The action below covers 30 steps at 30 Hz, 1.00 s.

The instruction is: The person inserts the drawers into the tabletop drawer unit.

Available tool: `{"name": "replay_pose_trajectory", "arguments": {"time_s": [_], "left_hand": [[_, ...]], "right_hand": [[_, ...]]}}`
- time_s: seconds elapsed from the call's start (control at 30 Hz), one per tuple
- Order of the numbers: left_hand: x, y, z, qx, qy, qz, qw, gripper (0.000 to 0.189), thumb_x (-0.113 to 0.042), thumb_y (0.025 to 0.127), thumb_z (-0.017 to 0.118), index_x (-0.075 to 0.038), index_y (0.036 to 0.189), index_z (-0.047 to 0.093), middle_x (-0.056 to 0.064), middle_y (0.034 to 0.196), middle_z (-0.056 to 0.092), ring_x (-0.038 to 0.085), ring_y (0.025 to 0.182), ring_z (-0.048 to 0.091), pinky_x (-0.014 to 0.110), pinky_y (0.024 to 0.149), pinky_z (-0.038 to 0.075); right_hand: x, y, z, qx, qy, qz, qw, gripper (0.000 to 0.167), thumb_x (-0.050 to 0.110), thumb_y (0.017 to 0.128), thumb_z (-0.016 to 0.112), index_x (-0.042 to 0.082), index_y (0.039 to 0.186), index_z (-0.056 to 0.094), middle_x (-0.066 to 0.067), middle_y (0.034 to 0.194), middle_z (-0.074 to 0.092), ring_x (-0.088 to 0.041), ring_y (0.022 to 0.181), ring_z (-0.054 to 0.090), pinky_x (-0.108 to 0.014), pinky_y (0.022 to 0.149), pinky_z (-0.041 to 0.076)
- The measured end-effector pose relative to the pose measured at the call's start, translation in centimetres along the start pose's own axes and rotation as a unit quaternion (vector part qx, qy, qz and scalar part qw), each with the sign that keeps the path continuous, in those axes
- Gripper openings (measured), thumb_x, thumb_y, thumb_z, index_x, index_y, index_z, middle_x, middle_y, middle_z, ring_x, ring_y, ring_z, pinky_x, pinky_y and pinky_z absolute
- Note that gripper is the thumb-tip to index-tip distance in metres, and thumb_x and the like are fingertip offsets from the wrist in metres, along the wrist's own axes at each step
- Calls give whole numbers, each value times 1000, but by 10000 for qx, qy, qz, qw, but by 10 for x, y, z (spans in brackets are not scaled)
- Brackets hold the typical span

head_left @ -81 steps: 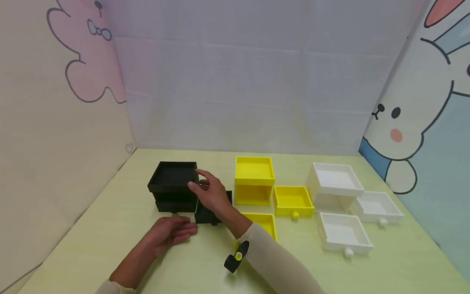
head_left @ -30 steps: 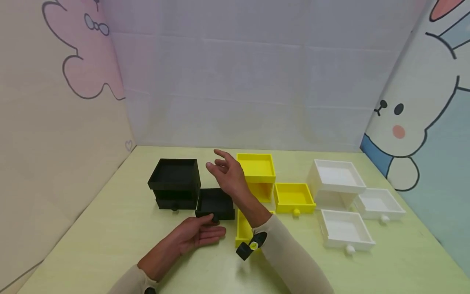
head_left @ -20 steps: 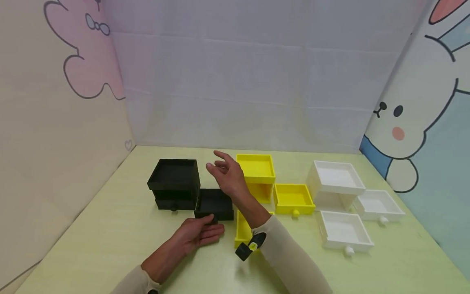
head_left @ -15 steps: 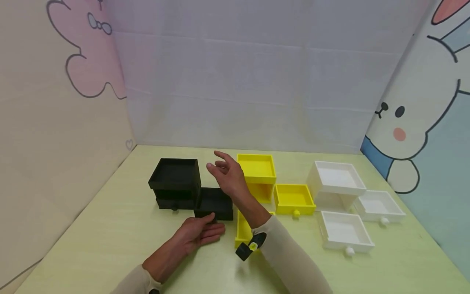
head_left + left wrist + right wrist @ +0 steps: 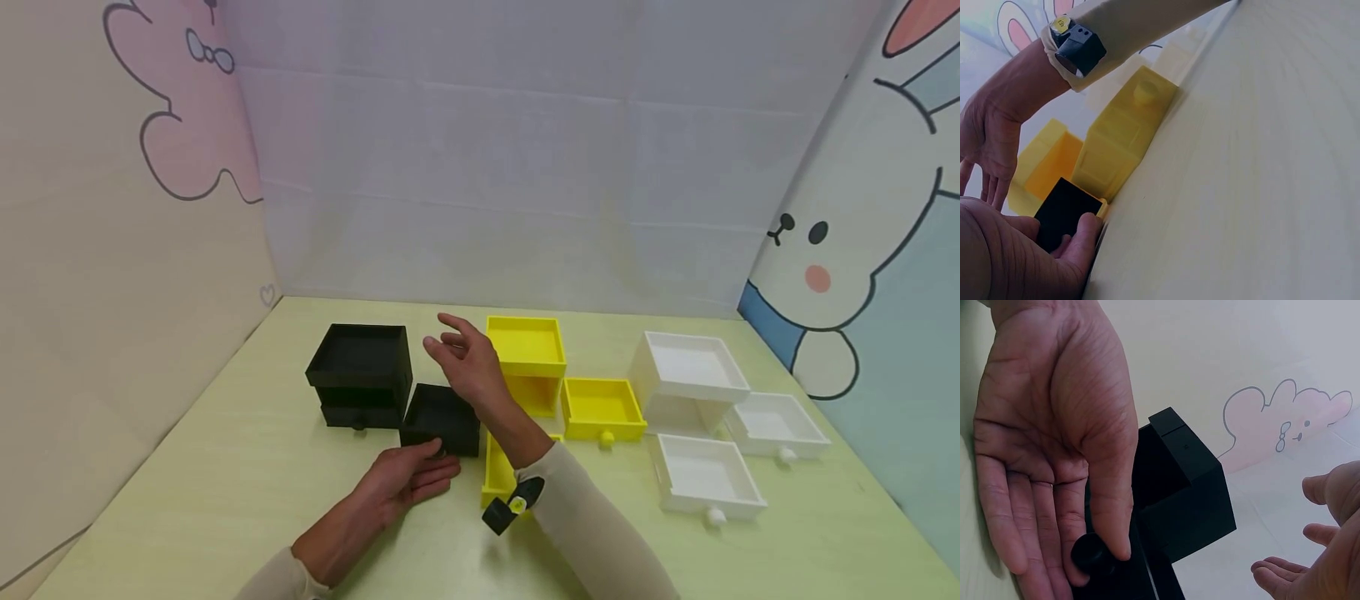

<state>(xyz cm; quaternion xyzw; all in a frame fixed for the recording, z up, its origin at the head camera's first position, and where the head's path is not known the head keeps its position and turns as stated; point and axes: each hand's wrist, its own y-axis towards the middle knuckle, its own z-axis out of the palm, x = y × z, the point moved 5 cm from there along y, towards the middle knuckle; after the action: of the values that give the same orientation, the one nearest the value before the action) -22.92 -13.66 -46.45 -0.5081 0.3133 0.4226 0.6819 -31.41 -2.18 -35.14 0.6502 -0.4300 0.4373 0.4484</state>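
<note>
In the head view, my left hand (image 5: 405,483) lies palm up in front of a small black drawer (image 5: 438,412). Its thumb and index finger pinch the drawer's round black knob (image 5: 1091,553), while the other fingers stay straight. Just left of that drawer stands the black cabinet (image 5: 360,358), with another drawer in its lower slot and an open upper slot. My right hand (image 5: 472,367) hovers over the black drawer's back right corner, holding nothing, its fingers relaxed. It partly covers the yellow cabinet (image 5: 525,342).
Two yellow drawers (image 5: 603,408) lie by the yellow cabinet, one partly hidden beneath my right forearm. At right stands a white cabinet (image 5: 690,362) with two white drawers (image 5: 708,471) beside it. Fabric walls enclose the table (image 5: 187,508) at the back and sides.
My left hand has moved right from the black cabinet's front to the loose drawer's knob. My right hand has left the cabinet's side, moving right. The loose drawer has since tilted slightly.
</note>
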Motion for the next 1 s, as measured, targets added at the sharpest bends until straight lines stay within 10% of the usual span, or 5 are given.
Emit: {"name": "replay_pose_trajectory", "arguments": {"time_s": [1.0], "left_hand": [[8, -18, 2, 178, -146, 26, 9997, 53, -16, 99, 61, 16, 136, 42, 24, 119, 67, 25, 105, 69, 37, 90, 55]], "right_hand": [[0, -1, -1, 9, -23, -32, 10000, 49, 32, 97, 66, 20, 143, 55, -16, 134, 60, -31, 121, 60, -47, 96, 51]]}}
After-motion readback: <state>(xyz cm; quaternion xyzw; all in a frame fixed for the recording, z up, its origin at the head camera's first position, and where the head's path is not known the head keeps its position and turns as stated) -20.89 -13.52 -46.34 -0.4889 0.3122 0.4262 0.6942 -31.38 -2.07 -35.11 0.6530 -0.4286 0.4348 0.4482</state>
